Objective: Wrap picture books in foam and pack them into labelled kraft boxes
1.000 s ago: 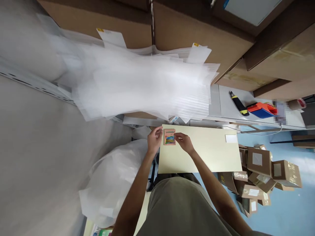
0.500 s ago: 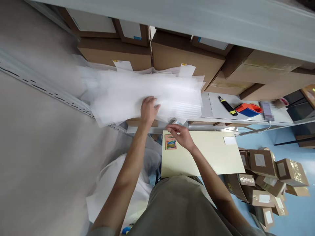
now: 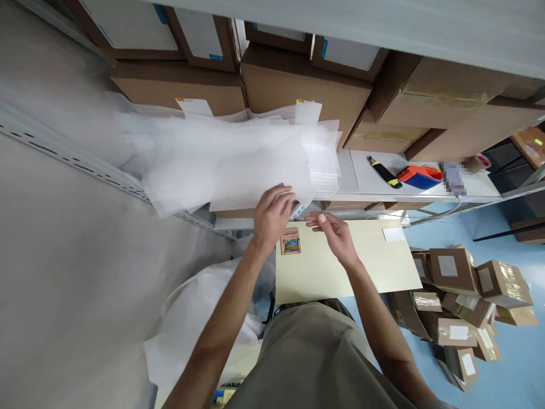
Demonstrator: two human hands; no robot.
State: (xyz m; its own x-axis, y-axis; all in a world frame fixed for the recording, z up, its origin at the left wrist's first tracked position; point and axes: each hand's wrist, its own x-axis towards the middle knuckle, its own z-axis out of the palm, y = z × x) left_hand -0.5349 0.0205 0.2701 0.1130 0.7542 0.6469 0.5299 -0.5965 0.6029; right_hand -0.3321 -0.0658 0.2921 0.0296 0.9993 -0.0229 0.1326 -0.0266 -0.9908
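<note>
My left hand (image 3: 272,216) grips the near edge of a white foam sheet (image 3: 264,179), part of a thick pile of such sheets (image 3: 187,165) lying on a grey shelf. My right hand (image 3: 334,234) hovers open just right of it, fingers stretched toward the sheet's edge, holding nothing. Below the hands a small pink card with a colourful picture (image 3: 290,241) lies flat on the pale yellow table (image 3: 366,267), near its left end. A white label (image 3: 393,234) lies on the table's far right corner.
Brown cartons (image 3: 298,85) are stacked behind the foam pile. On the white shelf (image 3: 361,176) at right lie a black-and-yellow knife (image 3: 384,172) and an orange-blue tape dispenser (image 3: 419,177). Several small taped boxes (image 3: 464,301) are heaped on the blue floor; a white plastic bag (image 3: 200,318) sits at left.
Both hands let go of the pink card, which now lies on the table. My left hand reached up onto the foam pile and has pulled one sheet toward me; my right hand rose beside it.
</note>
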